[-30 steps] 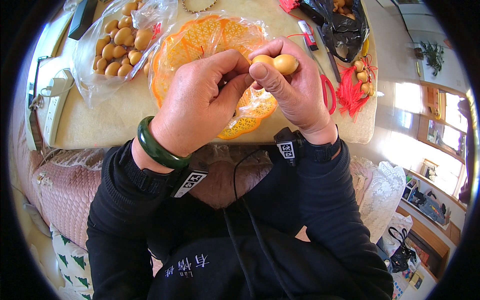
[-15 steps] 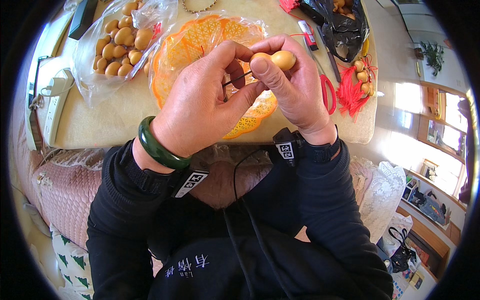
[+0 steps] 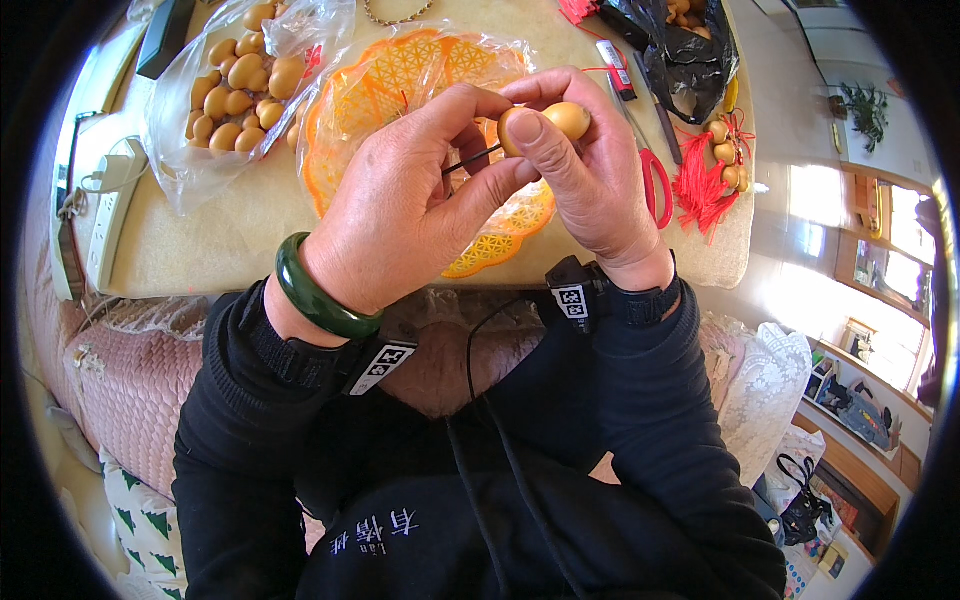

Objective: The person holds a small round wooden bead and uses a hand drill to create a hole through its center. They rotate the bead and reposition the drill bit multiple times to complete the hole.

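Observation:
My right hand (image 3: 600,200) grips a small tan gourd (image 3: 570,119) between thumb and fingers, above the near part of the table. The thumb covers part of the gourd's waist. My left hand (image 3: 385,205), with a green bangle at its wrist, pinches a thin dark rod (image 3: 474,158). One end of the rod meets the gourd's left end; the other disappears among my left fingers, so its kind cannot be told. Beneath both hands lies an orange lattice tray (image 3: 340,110), partly covered with clear plastic.
A clear bag of small gourds (image 3: 240,100) lies at the left, near a white power strip (image 3: 115,215). On the right are red-handled scissors (image 3: 655,190), a red-tasselled gourd string (image 3: 708,185) and a black bag (image 3: 690,65). A bead chain (image 3: 398,20) lies at the back.
The gourd has turned slightly in my right fingers, and my right thumb has shifted a little over it. The rod stays against its end. Both arms are nearly still.

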Motion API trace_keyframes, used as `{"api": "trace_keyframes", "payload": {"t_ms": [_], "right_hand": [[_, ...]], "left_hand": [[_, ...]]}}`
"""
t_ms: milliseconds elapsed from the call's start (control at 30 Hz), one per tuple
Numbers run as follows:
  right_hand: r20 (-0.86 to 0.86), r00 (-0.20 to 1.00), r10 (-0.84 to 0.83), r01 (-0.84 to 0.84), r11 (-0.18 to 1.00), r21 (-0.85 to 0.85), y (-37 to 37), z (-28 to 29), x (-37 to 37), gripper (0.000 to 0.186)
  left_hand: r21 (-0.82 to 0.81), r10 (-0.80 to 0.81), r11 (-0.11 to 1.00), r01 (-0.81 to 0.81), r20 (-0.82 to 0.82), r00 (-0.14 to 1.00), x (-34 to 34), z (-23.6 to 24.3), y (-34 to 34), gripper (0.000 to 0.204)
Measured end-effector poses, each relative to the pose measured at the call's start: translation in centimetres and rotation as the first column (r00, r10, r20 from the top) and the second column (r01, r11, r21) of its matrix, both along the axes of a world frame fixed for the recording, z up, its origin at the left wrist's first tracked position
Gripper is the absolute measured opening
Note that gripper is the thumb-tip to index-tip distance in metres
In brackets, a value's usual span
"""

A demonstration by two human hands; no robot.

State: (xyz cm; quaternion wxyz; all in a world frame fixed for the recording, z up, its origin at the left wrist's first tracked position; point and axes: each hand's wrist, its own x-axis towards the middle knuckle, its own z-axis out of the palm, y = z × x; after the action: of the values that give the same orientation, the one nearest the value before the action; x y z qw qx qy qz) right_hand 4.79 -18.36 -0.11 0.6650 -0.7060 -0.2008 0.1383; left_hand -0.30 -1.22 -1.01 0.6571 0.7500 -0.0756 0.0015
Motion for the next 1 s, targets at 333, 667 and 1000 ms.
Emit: {"api": "trace_keyframes", "payload": {"t_ms": [333, 667, 1000], "right_hand": [[0.021, 1.000, -0.004, 0.005, 1.000, -0.012, 0.03, 0.17, -0.06, 0.046], [0.079, 0.997, -0.007, 0.014, 0.996, -0.084, -0.15, -0.07, 0.11, 0.044], [0.089, 0.996, -0.027, 0.031, 0.999, -0.042, 0.04, -0.29, 0.14, 0.045]], "left_hand": [[0.002, -0.005, 1.000, 0.005, -0.012, 1.000, -0.09, 0.41, 0.01, 0.036], [0.007, -0.018, 1.000, 0.018, 0.004, 1.000, -0.06, 0.30, -0.01, 0.032], [0.005, -0.006, 1.000, 0.006, 0.017, 1.000, -0.07, 0.35, -0.08, 0.036]]}}
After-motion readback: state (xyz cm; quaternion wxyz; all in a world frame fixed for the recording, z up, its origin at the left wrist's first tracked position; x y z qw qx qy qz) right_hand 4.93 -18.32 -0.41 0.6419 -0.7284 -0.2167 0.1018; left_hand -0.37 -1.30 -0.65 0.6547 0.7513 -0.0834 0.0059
